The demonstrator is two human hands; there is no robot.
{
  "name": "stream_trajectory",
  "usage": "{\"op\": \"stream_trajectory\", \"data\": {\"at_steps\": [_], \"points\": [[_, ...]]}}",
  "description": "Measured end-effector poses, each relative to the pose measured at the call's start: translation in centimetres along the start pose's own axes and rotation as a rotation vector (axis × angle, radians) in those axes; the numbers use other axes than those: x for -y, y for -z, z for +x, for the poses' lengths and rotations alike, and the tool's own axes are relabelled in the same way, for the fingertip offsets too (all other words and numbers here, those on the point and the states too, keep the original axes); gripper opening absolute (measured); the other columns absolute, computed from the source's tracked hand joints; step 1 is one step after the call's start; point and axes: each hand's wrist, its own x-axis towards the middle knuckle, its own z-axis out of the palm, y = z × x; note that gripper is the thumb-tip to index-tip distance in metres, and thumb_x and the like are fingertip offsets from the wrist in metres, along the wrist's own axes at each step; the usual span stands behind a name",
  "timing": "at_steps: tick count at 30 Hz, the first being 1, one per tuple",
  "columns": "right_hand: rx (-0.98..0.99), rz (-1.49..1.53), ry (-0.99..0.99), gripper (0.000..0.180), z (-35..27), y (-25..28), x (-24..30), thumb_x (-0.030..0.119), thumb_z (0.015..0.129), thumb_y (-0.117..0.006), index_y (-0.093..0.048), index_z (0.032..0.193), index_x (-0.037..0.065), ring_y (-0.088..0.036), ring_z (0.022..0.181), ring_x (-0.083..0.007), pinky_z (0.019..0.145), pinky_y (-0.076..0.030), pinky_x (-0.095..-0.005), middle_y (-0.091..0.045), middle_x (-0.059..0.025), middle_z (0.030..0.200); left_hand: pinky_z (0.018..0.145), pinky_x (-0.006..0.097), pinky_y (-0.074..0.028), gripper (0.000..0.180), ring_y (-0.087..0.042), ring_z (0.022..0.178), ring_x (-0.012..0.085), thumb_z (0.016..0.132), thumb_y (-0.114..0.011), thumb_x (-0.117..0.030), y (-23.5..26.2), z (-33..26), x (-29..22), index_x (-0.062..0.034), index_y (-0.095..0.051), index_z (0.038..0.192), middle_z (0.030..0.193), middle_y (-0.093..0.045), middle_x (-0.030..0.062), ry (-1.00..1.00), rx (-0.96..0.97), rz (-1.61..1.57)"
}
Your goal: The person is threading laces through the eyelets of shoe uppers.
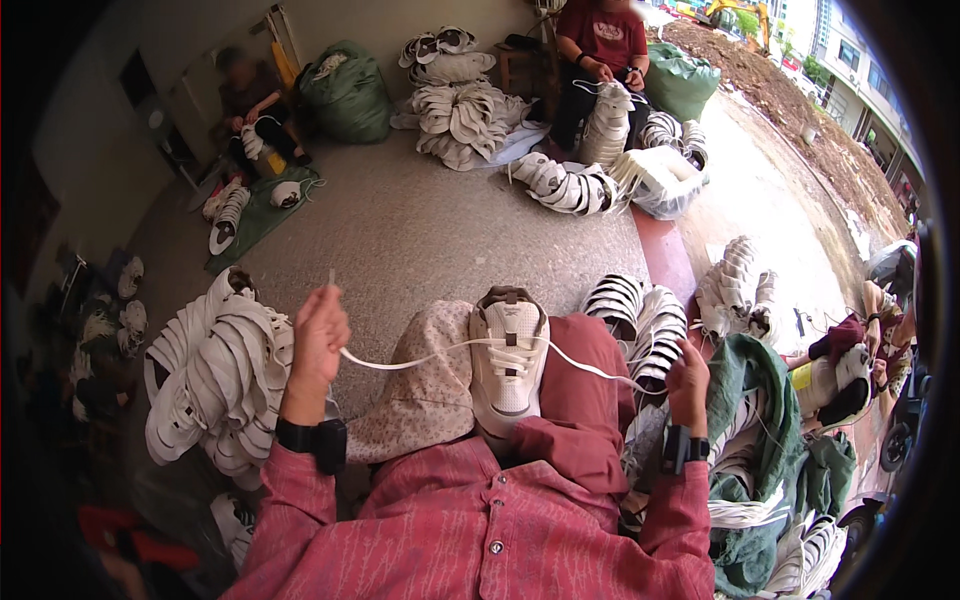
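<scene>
A white shoe [495, 385] rests between my knees, toe toward me, with lacing crossed over its lower tongue. From its sides one white shoelace [420, 361] runs out both ways in shallow sagging curves. Its left length reaches my left hand [320, 335], raised beside the patterned trouser leg; the fingers are closed on it, and a pale tip sticks up above them. Beyond my other knee, my right hand [687, 380] is closed at the end of the right length. The dark inside of the shoe's collar shows at the far end.
Stacked white shoe uppers [225, 370] lie at my left, more [655, 325] at my right beside a green sack [750, 400]. Ahead, two people sit lacing near a full green sack [345, 95] and a plastic-lined container [665, 185]. Another person works at far right.
</scene>
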Motion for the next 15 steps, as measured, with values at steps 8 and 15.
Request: {"op": "stream_trajectory", "data": {"at_steps": [8,15], "points": [[0.607,-1.212,0.975,0.013,-4.7,-15.9,-2.3,0.016,0.090,-0.056,-0.066,0.092,0.008,-0.060,0.090,-0.0226,0.076,-0.047,-0.0319,-0.062,-0.0049,0.090,0.064,0.024,-0.049,0.012,-0.061,0.073,0.0079,0.093,-0.057,-0.012,-14.3,-0.4,8.2,-0.0028,-0.058,0.100,0.081,-0.066,0.0035,-0.014,0.682,0.600],[0.901,-1.431,1.037,0.013,-5.4,-17.2,-2.0,0.017,0.087,-0.054,-0.064,0.093,0.011,-0.054,0.100,-0.0252,0.085,-0.037,-0.0394,-0.058,-0.0052,0.094,0.070,0.032,-0.048,0.014,-0.062,0.075,0.0195,0.083,-0.063,-0.013,-15.6,2.6,13.7,-0.0025,-0.063,0.093,0.080,-0.064,0.0104,-0.433,0.725,0.969]]}}
